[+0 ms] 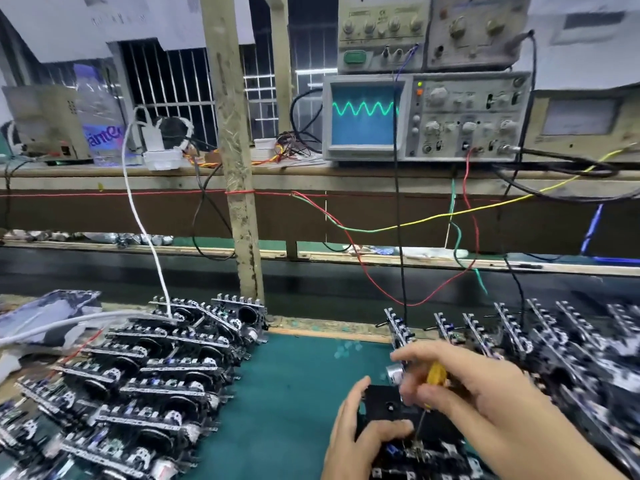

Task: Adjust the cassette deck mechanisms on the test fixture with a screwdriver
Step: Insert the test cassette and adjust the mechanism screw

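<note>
Person at the bench, both hands low at the right of the green mat (294, 393). Right hand (485, 386) is gripping a screwdriver (435, 374) by its yellow handle, fingers curled round it; the thin shaft is running down and slightly left to a deck (408, 441) lying flat under the hands. The tip is meeting the metal parts at the deck's near edge; the exact contact spot is too small to make out.

Left hand (360, 438) is holding that deck at its left side, thumb up along the edge, fingers bent over the black top. The right forearm is covering the deck's right part.

Surroundings:
- Left of the mat, a pile (145, 375) of decks is lying in overlapping rows, with a white cable (138, 209) crossing over them.
- Right, behind the hands, a row (519, 334) of decks is standing on edge, blurred towards the frame edge.
- A wooden post (239, 168) is rising between the two groups.
- On the shelf above, a scope (426, 116) is showing a green sine trace; more instruments are stacked on it.
- Red, green, yellow and black wires (381, 230) are hanging from the shelf towards the bench, some dropping just behind the right hand.
</note>
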The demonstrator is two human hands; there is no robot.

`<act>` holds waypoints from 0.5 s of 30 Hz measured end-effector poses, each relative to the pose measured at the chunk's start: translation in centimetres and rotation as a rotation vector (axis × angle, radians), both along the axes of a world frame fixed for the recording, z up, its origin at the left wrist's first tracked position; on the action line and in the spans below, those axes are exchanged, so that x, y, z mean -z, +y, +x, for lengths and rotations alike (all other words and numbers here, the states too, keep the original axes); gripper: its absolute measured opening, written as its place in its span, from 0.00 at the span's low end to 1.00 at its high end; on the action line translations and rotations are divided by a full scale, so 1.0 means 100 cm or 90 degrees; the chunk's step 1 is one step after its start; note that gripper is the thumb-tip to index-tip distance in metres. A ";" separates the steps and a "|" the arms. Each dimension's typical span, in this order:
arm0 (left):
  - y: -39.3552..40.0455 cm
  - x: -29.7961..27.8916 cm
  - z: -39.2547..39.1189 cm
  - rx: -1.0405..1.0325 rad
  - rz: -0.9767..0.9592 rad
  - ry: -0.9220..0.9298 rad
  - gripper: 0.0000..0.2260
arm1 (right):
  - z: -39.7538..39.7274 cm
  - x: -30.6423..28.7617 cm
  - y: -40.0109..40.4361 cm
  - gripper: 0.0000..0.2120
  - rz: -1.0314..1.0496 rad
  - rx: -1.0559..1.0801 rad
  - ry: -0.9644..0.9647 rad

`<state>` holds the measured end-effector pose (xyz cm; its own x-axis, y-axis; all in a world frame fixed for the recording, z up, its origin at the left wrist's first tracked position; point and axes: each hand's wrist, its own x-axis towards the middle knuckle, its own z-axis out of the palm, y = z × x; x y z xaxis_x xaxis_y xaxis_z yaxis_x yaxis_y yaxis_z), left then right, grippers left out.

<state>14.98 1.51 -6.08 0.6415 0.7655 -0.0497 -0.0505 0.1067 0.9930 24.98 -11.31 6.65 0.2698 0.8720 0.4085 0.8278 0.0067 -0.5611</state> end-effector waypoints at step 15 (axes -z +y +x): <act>0.000 0.040 -0.015 0.029 0.518 -0.042 0.28 | -0.002 0.022 -0.020 0.10 0.207 0.041 0.266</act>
<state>13.47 1.49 -10.12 0.6548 0.5186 0.5498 -0.1248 -0.6433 0.7554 24.79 -13.36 4.43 0.5157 0.6944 0.5018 0.5389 0.1924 -0.8201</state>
